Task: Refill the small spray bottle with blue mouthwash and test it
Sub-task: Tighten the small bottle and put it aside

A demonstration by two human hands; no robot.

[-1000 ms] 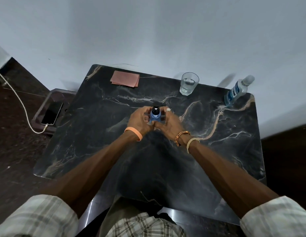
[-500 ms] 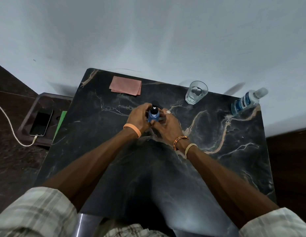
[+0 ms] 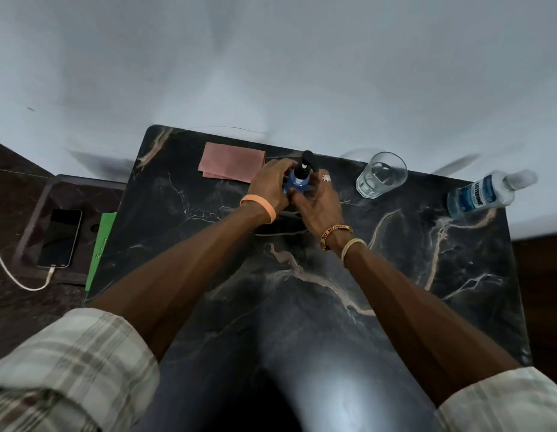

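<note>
**Both hands wrapped around the small spray bottle at the far middle of the table**

We see both forearms reaching forward from rolled plaid sleeves (image 3: 68,369) and meeting over the far half of the table. The left hand (image 3: 271,185) comes in from the left, its fingers curled round the blue body of the small spray bottle (image 3: 297,182). The right hand (image 3: 321,201) closes on the bottle from the other side, with its thumb low against the blue body and its fingers bent up behind it. The bottle stands upright between the two palms, and its black pump top rises clear above the fingers. The hands hide its base, so we cannot tell whether it rests on the table or is held just above it. An orange band (image 3: 260,207) circles the left wrist. The right wrist carries a patterned bracelet (image 3: 335,232) and a pale band (image 3: 352,246).

The table (image 3: 395,260) is dark marble with pale veins. A folded pink cloth (image 3: 232,162) lies just beside the left hand, at the far edge. A clear glass (image 3: 381,176) stands to the right of the hands. The mouthwash bottle (image 3: 486,194), capped, sits at the far right corner, well apart from them. Behind the table is a plain pale wall (image 3: 271,73). To the left, a lower dark stand holds a phone (image 3: 60,238) plugged into a white cable (image 3: 9,272), with a green sheet (image 3: 102,244) at the table's edge.
</note>
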